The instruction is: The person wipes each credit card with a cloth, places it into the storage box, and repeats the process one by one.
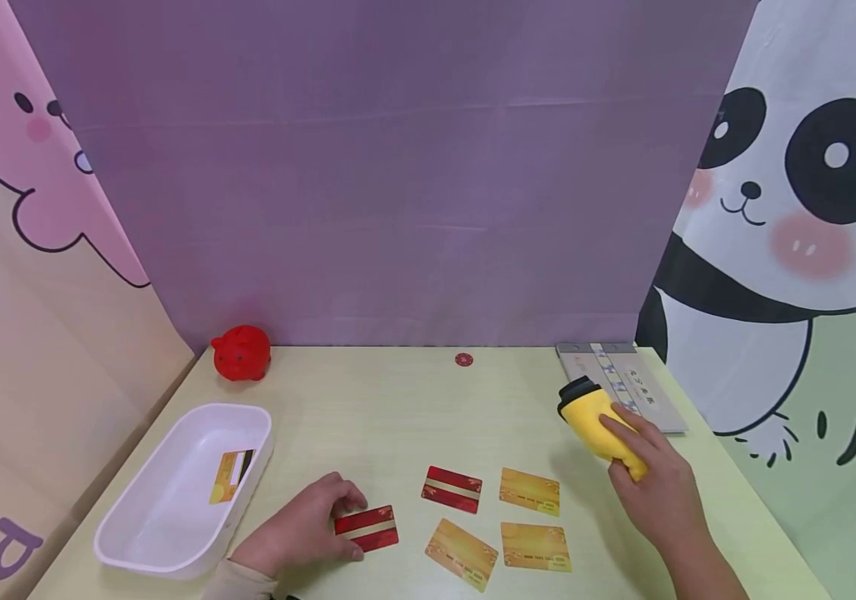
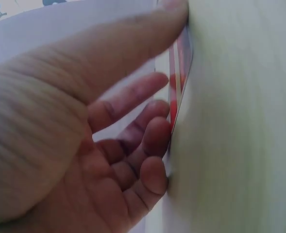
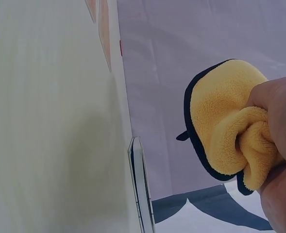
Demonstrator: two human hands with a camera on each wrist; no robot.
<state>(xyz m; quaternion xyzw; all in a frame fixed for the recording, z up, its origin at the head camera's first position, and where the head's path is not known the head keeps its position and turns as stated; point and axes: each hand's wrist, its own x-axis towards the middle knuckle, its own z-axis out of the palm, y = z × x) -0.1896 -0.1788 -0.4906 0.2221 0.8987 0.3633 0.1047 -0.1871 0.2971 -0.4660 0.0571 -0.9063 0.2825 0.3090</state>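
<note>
On the table at front centre, my left hand (image 1: 315,525) has its thumb and curled fingers at the edges of a red card with a gold stripe (image 1: 366,528). Seen from the left wrist, the thumb (image 2: 133,43) is at one end of this card and the curled fingers are at its other end. My right hand (image 1: 656,483) grips a bunched yellow cloth with black trim (image 1: 596,421) above the right side of the table. In the right wrist view the cloth (image 3: 227,97) is folded over on itself, held off the tabletop.
Another red card (image 1: 452,489) and several gold cards (image 1: 530,492) lie between the hands. At left stands a white plastic tub (image 1: 157,500) holding a gold card (image 1: 232,477). Along the back are a red piggy bank (image 1: 242,353), a red chip (image 1: 463,359) and a grey booklet (image 1: 656,392).
</note>
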